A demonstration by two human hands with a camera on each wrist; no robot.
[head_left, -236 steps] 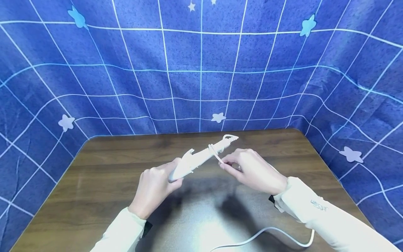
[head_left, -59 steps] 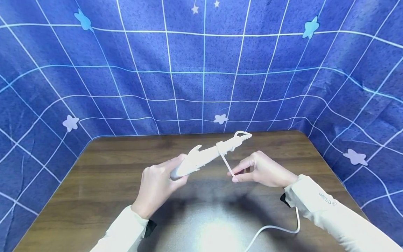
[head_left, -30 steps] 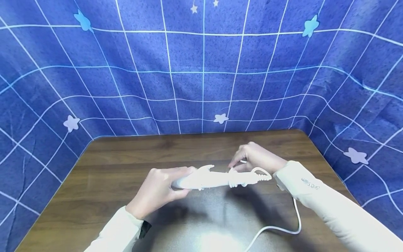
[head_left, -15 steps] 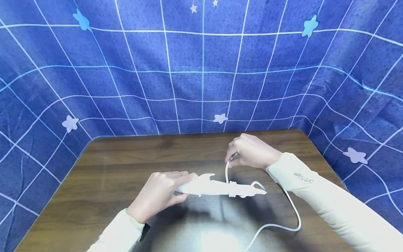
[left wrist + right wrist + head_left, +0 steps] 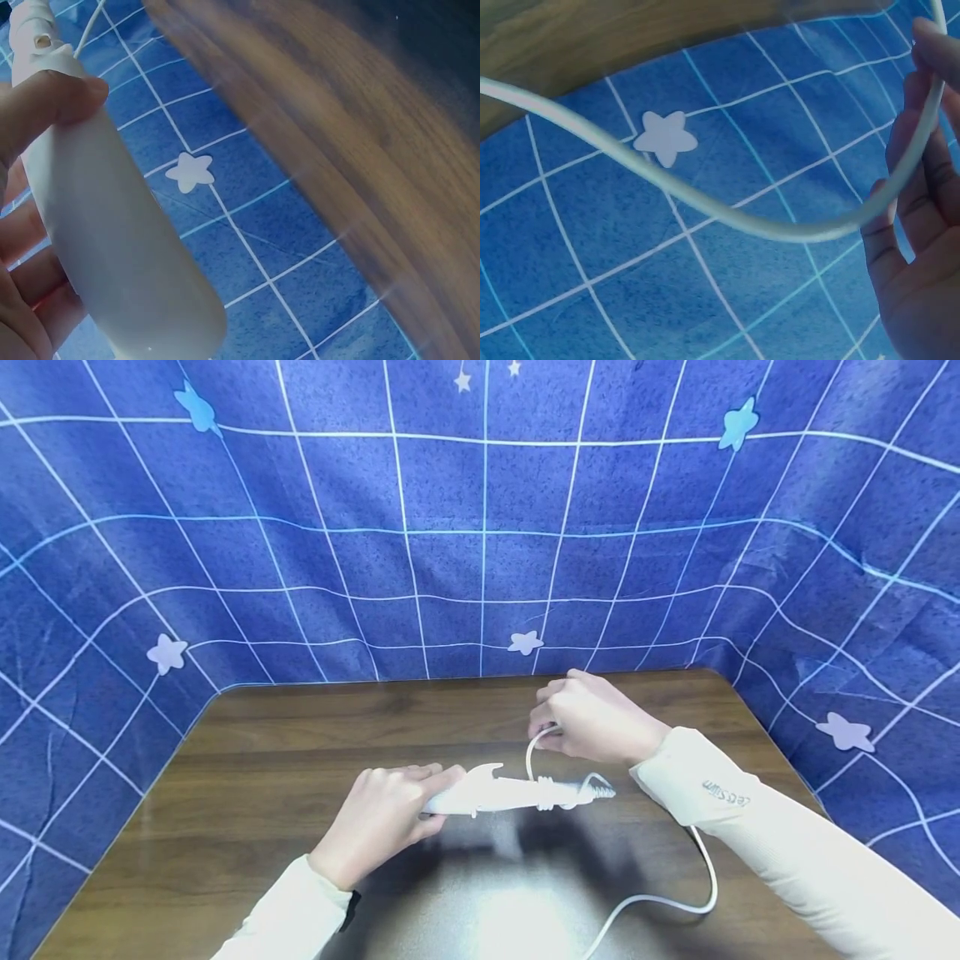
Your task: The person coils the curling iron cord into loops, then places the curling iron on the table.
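My left hand [image 5: 390,814] grips the wide, rounded end of a white corded hand-held appliance [image 5: 498,795], which lies roughly level above the table. A small hooked fin sticks up from its body. The left wrist view shows my thumb across the smooth white casing [image 5: 127,225], with fingers behind. Several turns of white cord [image 5: 545,793] circle the narrow end, and a loop leaves its ribbed tip. Just beyond, my right hand [image 5: 592,718] holds the cord between thumb and fingers. In the right wrist view the cord [image 5: 780,229] hangs in a long curve from that hand.
More cord [image 5: 667,902] trails over the wooden table [image 5: 300,735] at the near right and leaves the bottom edge. A blue star-patterned curtain [image 5: 480,560] rises behind the table and along both sides. Glare lies on the near tabletop.
More cord turns now circle the narrow end. The appliance has swung from tilted up to roughly level. My right hand has passed from its near side to its far side with the cord.
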